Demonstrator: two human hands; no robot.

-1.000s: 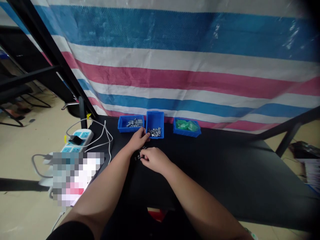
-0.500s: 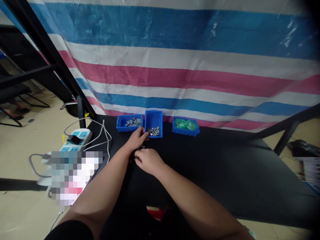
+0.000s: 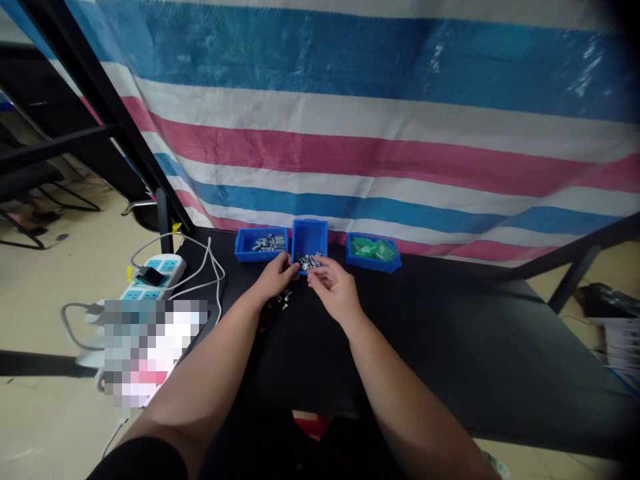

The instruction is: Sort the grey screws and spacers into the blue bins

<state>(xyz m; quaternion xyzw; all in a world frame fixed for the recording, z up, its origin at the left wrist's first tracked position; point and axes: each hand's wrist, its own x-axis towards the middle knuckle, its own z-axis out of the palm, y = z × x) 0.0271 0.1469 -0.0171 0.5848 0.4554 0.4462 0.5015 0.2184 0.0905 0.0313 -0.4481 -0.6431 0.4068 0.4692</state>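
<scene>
The middle blue bin [image 3: 310,233] stands on the black table with small silver screws [image 3: 307,262] heaped at its near end. My left hand [image 3: 275,277] is closed on its near left corner, thumb toward the front. At the near right edge, my right hand [image 3: 337,288] has its fingers over the screws, thumb and fingertips apart; nothing held shows between them. Several loose screws [image 3: 285,300] lie on the table in front of the bin, between my forearms. Left of it, another blue bin [image 3: 245,255] contains silver cylindrical metal parts [image 3: 270,244].
To the right stands a blue bin [image 3: 373,263] with green plastic bags [image 3: 373,249]. A power strip [image 3: 170,267] with white cables [image 3: 216,267] lies at the table's left edge, near a blurred-out bright device [image 3: 170,347]. A striped tarp [image 3: 375,160] hangs behind.
My right hand has moved from the loose screws on the table up and right to the middle bin, and its fingers have spread. Loose screws are uncovered. My left hand stays at the bin's corner.
</scene>
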